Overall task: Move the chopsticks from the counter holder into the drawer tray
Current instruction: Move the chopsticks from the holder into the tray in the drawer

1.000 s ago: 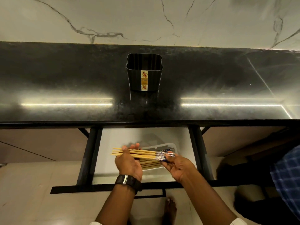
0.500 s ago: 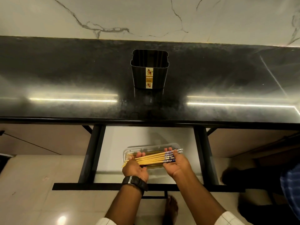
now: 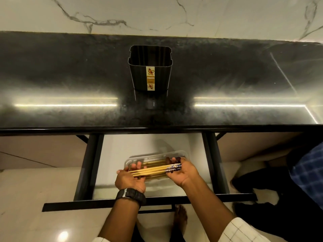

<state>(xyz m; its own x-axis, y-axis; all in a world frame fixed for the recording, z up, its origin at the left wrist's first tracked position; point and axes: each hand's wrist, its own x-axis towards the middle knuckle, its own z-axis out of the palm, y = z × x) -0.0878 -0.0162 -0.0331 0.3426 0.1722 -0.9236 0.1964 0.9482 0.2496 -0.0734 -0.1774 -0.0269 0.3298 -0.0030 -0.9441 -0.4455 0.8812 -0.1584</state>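
A view from above looks down on a glossy black desk (image 3: 70,81) set against a white marble wall (image 3: 157,13). Near the middle of the desk stands an upright black holder (image 3: 150,74) with a narrow gold-patterned sticker on its front; its open top looks dark inside and no contents can be made out.

Below the desk's front edge, a drawer (image 3: 150,200) with a black frame and pale floor is pulled open. Inside it lies a clear plastic tray (image 3: 158,155), long side running left to right.

Two bare hands hold a bundle of wooden chopsticks (image 3: 153,170) lengthwise just over the tray. The left hand (image 3: 130,179), wearing a black wristwatch (image 3: 131,196), cups the plain narrow ends, its fingers (image 3: 139,165) curled up around them. The right hand (image 3: 181,172) grips the decorated blue-and-white ends, its fingers wrapped closed over the bundle. The bundle tilts slightly, the right end higher in the picture. More chopsticks appear to lie in the tray beneath; whether the held bundle touches them cannot be told.

A bare foot (image 3: 180,219) shows on the pale floor below the drawer. At the right edge is a second person's blue checked garment (image 3: 307,172).
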